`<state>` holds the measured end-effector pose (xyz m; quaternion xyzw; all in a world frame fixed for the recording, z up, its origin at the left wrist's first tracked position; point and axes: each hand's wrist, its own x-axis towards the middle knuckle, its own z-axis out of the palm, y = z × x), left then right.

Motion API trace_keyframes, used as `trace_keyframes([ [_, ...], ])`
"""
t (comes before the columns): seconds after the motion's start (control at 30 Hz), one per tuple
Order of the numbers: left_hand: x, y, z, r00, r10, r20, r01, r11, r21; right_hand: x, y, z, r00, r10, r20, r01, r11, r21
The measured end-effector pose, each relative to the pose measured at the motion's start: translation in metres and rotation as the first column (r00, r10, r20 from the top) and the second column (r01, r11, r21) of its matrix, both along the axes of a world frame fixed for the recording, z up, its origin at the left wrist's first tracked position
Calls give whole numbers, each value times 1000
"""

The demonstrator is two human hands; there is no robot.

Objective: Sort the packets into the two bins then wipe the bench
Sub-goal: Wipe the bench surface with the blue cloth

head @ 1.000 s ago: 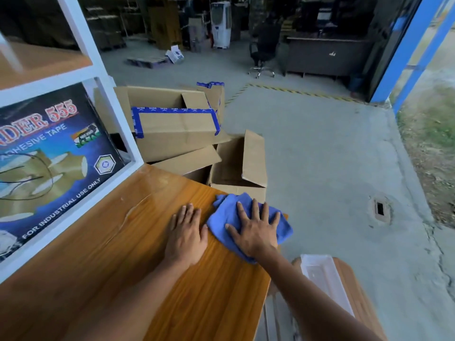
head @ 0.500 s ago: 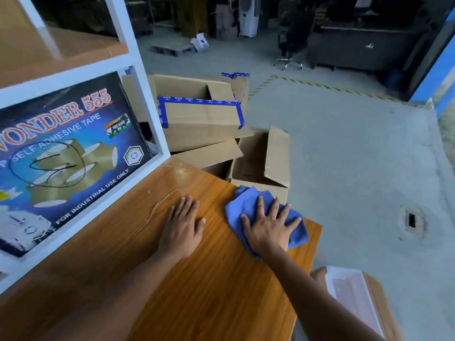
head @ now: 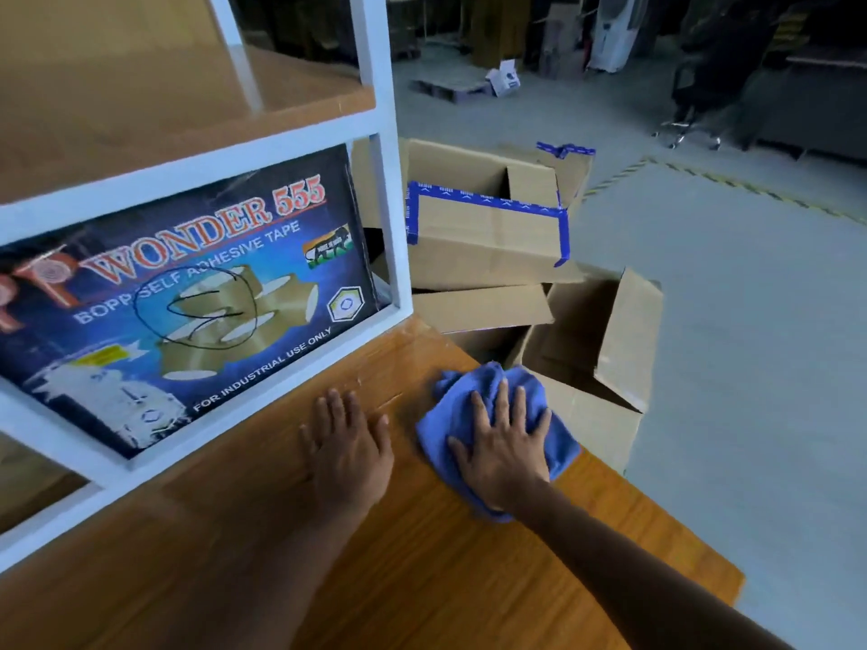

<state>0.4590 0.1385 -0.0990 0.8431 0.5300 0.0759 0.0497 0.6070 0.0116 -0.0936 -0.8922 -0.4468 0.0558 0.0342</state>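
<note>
Right hand is flat on a blue cloth, palm down, fingers spread wide, pressing it onto the wooden tabletop near its far right edge. Cloth is bunched up, folds poking out ahead of the fingertips and to both sides of the palm; one corner hangs just past the tabletop edge. Left hand lies just beside it, also palm down and open, fingers together, holding nothing, resting bare on the wood w/ a narrow strip of tabletop between the two hands.

No packets or bins in view from here.

To the left, a white shelf frame stands on the tabletop. In its lower bay leans a printed board reading "WONDER 555 BOPP SELF ADHESIVE TAPE" and "FOR INDUSTRIAL USE ONLY", w/ a black pen scribble circled over the tape-roll picture. Upper shelf is plain wood.

Beyond the tabletop edge, on the grey concrete floor, sit cardboard boxes: a bigger one w/ blue tape round its flap, and a smaller open box right up against the tabletop corner, flaps up. Farther back, dim: an office chair, a small white carton by a pallet, and a yellow-black striped line on the floor.
</note>
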Motion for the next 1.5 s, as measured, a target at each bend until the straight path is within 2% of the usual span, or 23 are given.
trace_keyframes([
  [0.07, 2, 3, 1, 991, 135, -1, -135, 989, -53, 11, 23, 2, 999, -33, -34, 33, 999, -6],
  [0.17, 4, 5, -1, 989, 145, -18, -146, 988, -49, 13, 69, 6, 996, -59, -67, 58, 998, -6],
  [0.27, 5, 3, -3, 990, 136, -35, -137, 990, -24, 23, 108, 1, 987, 162, 9, -163, 986, 25],
  [0.33, 5, 5, -4, 991, 136, -16, -136, 991, -15, 33, 130, -1, 973, 227, 43, -229, 972, 44],
  [0.47, 5, 8, -6, 992, 127, -10, -127, 992, -8, 27, 172, 0, 997, -49, -51, 53, 995, 80],
  [0.5, 5, 9, -6, 992, 126, -6, -126, 992, -8, 22, 178, 1, 998, -47, -52, 50, 997, 58],
  [0.57, 3, 9, -2, 993, 118, -10, -118, 993, -31, 15, 177, 1, 995, 96, -14, -95, 995, 30],
  [0.63, -2, 9, 3, 997, 71, -4, -71, 996, -58, 8, 157, 0, 948, 315, 33, -316, 949, 15],
  [0.7, -22, 16, 3, 998, -67, -13, 66, 996, -65, 11, 133, -3, 894, 445, 53, -446, 895, 5],
  [0.73, -42, 21, 2, 989, -147, -35, 145, 988, -54, 17, 123, -3, 891, 452, 40, -452, 892, 5],
  [0.8, -94, 35, -2, 976, -208, -72, 206, 978, -28, 32, 112, -4, 941, 338, 24, -339, 941, 18],
  [0.87, -141, 43, -9, 992, -97, -82, 97, 995, -3, 37, 116, -1, 995, 91, -45, -90, 996, 21],
  [0.93, -160, 44, -10, 999, 1, -40, 0, 1000, 19, 25, 135, 1, 985, -135, -107, 139, 990, 30],
  [1.0, -156, 44, -9, 1000, 28, -11, -28, 999, 19, 3, 157, 3, 977, -182, -109, 182, 983, -4],
  [1.1, -154, 44, -11, 1000, 30, -5, -29, 999, 28, -35, 167, 5, 997, 23, -67, -25, 999, -24],
  [1.17, -158, 44, -10, 999, 30, 12, -31, 999, 31, -61, 157, 2, 978, 208, -23, -208, 978, -7],
  [1.23, -158, 45, -10, 999, 35, 14, -35, 999, 21, -78, 136, -1, 890, 457, 12, -457, 890, 3],
  [1.3, -155, 46, -9, 999, 40, 20, -41, 999, 16, -71, 122, -1, 794, 607, 17, -607, 795, -17],
  [1.33, -155, 46, -9, 998, 49, 29, -50, 999, 12, -58, 122, 0, 798, 602, 26, -602, 798, -23],
  [1.37, -155, 47, -10, 998, 52, 35, -52, 999, 8, -43, 124, -1, 846, 532, 39, -531, 847, -26],
  [1.43, -155, 47, -11, 999, 45, 22, -45, 999, 14, -20, 132, -3, 969, 245, 36, -245, 969, -14],
  [1.5, -154, 45, -9, 999, 34, -3, -34, 998, 46, -19, 143, -2, 1000, -8, -17, 8, 1000, 4],
])
